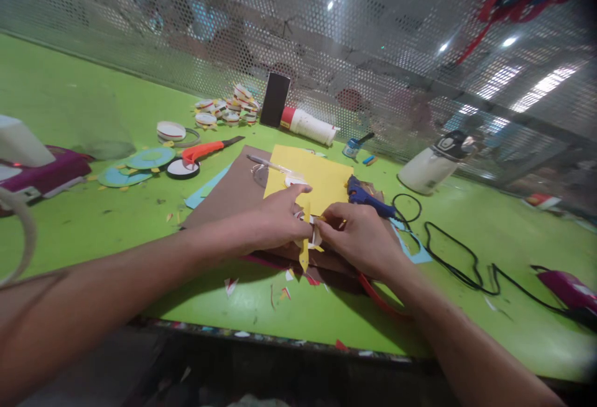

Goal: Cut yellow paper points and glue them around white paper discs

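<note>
Between my two hands is a small white and yellow paper craft piece [305, 256], with a yellow strip across it; my fingers hide much of it. My left hand [275, 217] closes its thumb on the piece from the left, the index finger reaching forward over a yellow sheet [326, 173]. From the right, my right hand [361, 236] pinches the edge of the same piece. Under both lies brown card [221, 192]. A pen [265, 162] rests across the sheets, beyond my left hand. Just past my right hand lies a blue glue gun [370, 198].
An orange-handled knife [205, 150], blue paper rings [152, 158] and a black-rimmed disc lie left. Small round paper crafts [233, 105], a phone [275, 99] and stacked paper cups [310, 126] stand behind. Right are a white bottle [426, 167] and black cord [459, 276]. Paper scraps litter the front.
</note>
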A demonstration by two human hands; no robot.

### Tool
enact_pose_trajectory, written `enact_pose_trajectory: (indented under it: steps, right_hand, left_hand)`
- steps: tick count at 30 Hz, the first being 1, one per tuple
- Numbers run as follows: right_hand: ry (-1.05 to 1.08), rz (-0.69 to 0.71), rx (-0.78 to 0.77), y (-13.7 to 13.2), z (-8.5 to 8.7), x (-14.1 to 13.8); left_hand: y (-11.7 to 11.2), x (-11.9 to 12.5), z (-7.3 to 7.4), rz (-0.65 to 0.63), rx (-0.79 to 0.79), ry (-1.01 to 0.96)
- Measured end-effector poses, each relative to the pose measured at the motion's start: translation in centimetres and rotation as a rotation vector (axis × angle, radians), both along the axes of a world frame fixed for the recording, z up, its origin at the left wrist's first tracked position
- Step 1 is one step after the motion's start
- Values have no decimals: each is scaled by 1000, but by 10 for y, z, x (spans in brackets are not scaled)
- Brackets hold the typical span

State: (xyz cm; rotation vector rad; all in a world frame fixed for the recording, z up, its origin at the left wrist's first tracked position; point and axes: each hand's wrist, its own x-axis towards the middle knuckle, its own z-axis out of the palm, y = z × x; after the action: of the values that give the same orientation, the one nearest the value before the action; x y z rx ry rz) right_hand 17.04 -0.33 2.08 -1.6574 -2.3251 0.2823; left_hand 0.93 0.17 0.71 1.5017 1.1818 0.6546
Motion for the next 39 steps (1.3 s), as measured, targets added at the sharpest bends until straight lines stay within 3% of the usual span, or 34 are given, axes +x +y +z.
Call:
enact_pose_trajectory:
  steps: [19, 25, 29, 33, 39]
  right_hand:
    - [67, 53, 113, -3, -3, 0]
    - [328, -20, 134, 4, 1, 14]
    - [670, -52, 297, 12, 7, 27]
    - [869, -86, 459, 21, 11, 37]
    - [1012, -92, 135, 36, -4, 40]
  left_hand:
    - [2, -1, -3, 46, 0, -45]
    - [4, -3, -3, 54, -51, -129]
    - [3, -2, -1, 60, -61, -100]
    - [2, -2, 0, 64, -81, -124]
    - [1, -3, 4, 57, -116, -161]
